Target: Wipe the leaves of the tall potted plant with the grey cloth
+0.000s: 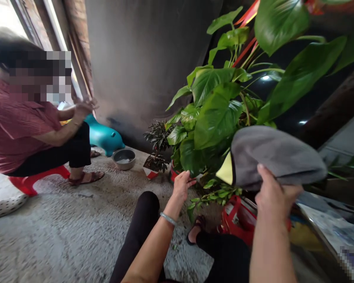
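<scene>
My right hand (273, 194) grips a grey cloth (274, 155) with dark edging, its thumb lying on top. A yellow underside shows at the cloth's left corner. The cloth is raised in front of a large green potted plant (218, 118) and covers part of it. My left hand (181, 186) is stretched toward the lower leaves, a greyish bangle on its wrist. Its fingers are extended and somewhat apart, close to the tip of a broad leaf (193, 153); whether they touch it I cannot tell.
A small dark-leaved plant (157, 137), a grey basin (124, 159) and a teal toy (104, 135) stand along the dark wall. Another person in a red shirt (20, 118) sits at left on a red stool (32, 182). A red bag (238, 220) lies below my right arm.
</scene>
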Action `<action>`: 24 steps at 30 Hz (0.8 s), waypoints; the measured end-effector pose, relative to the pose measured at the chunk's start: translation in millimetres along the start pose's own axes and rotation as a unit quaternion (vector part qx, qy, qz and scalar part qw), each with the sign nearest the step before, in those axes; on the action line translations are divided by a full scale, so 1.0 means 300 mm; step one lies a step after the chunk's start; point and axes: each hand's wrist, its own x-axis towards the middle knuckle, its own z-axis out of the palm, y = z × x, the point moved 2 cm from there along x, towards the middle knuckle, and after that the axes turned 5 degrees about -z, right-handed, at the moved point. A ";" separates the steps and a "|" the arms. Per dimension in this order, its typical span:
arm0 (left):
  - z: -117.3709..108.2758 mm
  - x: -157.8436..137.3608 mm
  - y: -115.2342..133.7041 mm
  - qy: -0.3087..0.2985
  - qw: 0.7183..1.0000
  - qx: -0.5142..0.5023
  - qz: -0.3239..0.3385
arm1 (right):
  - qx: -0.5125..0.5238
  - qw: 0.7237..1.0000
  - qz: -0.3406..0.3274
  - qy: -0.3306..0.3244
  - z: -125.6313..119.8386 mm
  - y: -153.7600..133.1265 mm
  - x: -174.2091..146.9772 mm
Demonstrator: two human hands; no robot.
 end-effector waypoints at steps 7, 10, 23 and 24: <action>-0.003 0.000 0.018 0.049 0.999 0.000 -0.004 | 0.001 0.937 0.055 -0.344 0.177 0.070 -0.300; -0.016 0.001 0.046 0.085 0.996 -0.003 -0.001 | 0.005 0.912 0.118 -0.392 0.017 0.161 -0.485; 0.060 -0.077 0.031 0.053 0.997 -0.013 -0.059 | -0.024 0.913 0.210 -0.349 -0.288 0.173 -0.492; 0.061 -0.078 0.034 0.053 0.997 -0.014 -0.054 | -0.016 0.909 0.224 -0.350 -0.292 0.172 -0.495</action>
